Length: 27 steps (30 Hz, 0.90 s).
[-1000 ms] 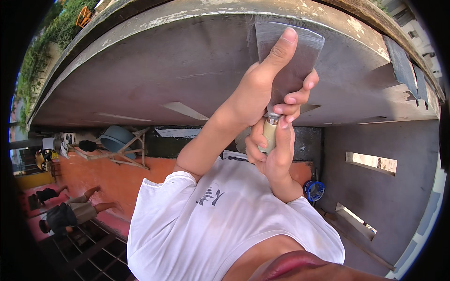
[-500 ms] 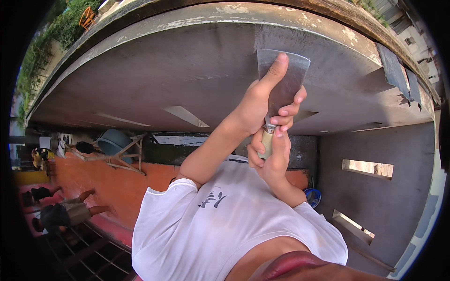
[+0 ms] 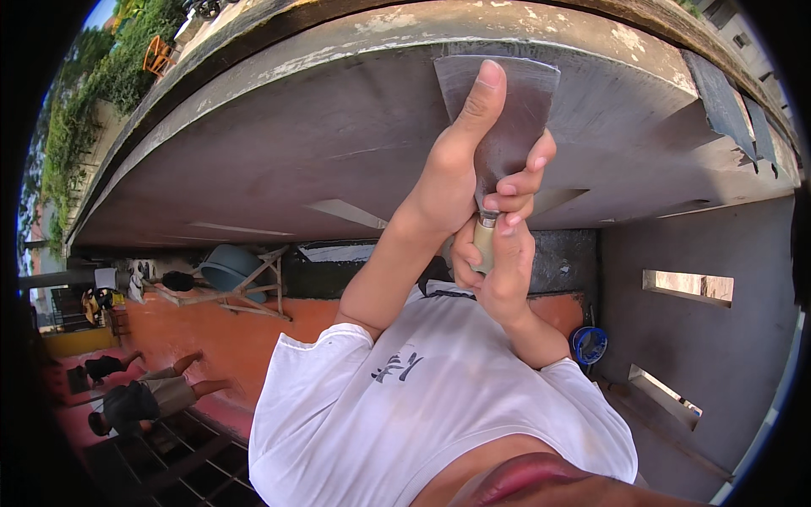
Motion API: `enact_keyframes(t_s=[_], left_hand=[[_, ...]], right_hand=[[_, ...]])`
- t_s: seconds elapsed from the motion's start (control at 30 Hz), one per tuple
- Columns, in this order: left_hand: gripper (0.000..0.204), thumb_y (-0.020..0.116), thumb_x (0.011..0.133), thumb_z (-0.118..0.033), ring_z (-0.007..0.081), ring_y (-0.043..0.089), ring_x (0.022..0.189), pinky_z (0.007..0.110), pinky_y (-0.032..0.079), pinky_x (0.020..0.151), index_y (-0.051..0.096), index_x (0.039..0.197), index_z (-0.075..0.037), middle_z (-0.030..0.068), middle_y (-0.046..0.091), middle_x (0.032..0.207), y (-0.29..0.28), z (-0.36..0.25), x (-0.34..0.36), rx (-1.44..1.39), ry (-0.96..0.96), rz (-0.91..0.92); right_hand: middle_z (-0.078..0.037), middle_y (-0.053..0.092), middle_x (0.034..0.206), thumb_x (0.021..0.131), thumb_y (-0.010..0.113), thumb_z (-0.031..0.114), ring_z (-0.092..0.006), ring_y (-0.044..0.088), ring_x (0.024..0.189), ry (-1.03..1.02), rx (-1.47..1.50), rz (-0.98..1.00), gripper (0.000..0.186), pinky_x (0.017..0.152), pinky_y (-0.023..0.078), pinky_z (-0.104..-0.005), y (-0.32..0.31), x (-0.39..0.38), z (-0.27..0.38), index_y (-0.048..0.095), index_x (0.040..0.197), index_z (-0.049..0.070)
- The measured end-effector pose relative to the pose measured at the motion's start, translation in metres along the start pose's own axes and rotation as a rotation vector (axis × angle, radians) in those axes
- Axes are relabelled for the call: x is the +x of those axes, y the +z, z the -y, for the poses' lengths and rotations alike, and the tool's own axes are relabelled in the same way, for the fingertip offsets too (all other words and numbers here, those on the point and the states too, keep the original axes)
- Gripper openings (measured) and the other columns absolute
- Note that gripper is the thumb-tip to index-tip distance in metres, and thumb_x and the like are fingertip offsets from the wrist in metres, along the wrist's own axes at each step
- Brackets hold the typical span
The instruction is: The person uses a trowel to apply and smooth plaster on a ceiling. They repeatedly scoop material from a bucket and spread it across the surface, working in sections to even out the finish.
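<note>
- Scraper (image 3: 511, 139) sits before the upper part of the grey wall (image 3: 279, 152), its wide edge just below the pale, flaking ledge (image 3: 583, 34). Handle (image 3: 483, 241) points back toward the wearer's chest.
- Right hand (image 3: 500, 279): fingers and thumb closed round the handle, gripping it near the metal collar.
- Left hand (image 3: 456, 169): thumb laid lengthwise on the near face of the blade (image 3: 524, 101), fingers curled round from behind onto its right edge. Blade is pinched between them.
- Contact along the wide edge: cannot tell for certain; the underside is hidden.
- Judgement, pressure: the left thumb is well placed to press close behind the edge. An even push across the full width should suit; thumb bears left of centre, so the right corner may run light and the left corner may dig in.
- Judgement, angle: a low, constant tilt, set by the right wrist, should limit chatter and gouges.
- Judgement, fingers: those on the right edge lie close to the wall side; a flatter blade could rub the knuckles.
- Judgement, limits: ease off near the ledge, where loose flakes could catch, and around the slot (image 3: 348, 213) lower in the wall.
- Blue bucket (image 3: 590, 345) stands well apart, to the right.
</note>
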State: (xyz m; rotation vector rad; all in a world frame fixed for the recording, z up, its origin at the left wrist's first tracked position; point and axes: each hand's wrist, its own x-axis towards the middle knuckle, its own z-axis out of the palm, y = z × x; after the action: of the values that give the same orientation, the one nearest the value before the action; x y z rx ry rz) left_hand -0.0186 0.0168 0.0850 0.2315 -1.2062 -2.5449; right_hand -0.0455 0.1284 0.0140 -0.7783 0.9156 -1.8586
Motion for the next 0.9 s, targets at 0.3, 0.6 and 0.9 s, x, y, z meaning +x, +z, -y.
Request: enact_keyframes(t_s=[0.3, 0.6, 0.9], left_hand=[[0.073, 0.034, 0.089, -0.072, 0.0058, 0.035, 0.044, 0.022, 0.035, 0.042, 0.051, 0.077, -0.002, 0.0032, 0.042, 0.058, -0.02, 0.022, 0.009, 0.0, -0.07, 0.083], [0.078, 0.03, 0.087, -0.076, 0.0062, 0.032, 0.041, 0.022, 0.035, 0.042, 0.05, 0.071, -0.002, -0.0003, 0.039, 0.052, -0.03, 0.038, 0.005, -0.04, -0.102, -0.011], [0.08, 0.026, 0.087, -0.078, 0.0065, 0.032, 0.039, 0.023, 0.035, 0.039, 0.049, 0.069, -0.003, -0.001, 0.038, 0.051, -0.038, 0.05, -0.001, -0.079, -0.168, -0.027]], right_hand=[[-0.001, 0.037, 0.06, 0.1, 0.033, 0.049, -0.0077, 0.03, 0.04, 0.072, 0.071, -0.124, 0.05, 0.035, 0.023, -0.0227, -0.015, -0.012, -0.025, 0.042, 0.082, 0.003], [-0.003, 0.043, 0.064, 0.102, 0.03, 0.043, -0.007, 0.035, 0.043, 0.139, 0.126, -0.037, 0.044, 0.038, 0.028, -0.0224, -0.031, -0.021, -0.035, 0.044, 0.097, 0.001], [-0.002, 0.043, 0.063, 0.102, 0.03, 0.044, -0.0062, 0.035, 0.043, 0.202, 0.122, -0.099, 0.045, 0.039, 0.028, -0.022, -0.022, -0.033, -0.04, 0.044, 0.091, 0.002]])
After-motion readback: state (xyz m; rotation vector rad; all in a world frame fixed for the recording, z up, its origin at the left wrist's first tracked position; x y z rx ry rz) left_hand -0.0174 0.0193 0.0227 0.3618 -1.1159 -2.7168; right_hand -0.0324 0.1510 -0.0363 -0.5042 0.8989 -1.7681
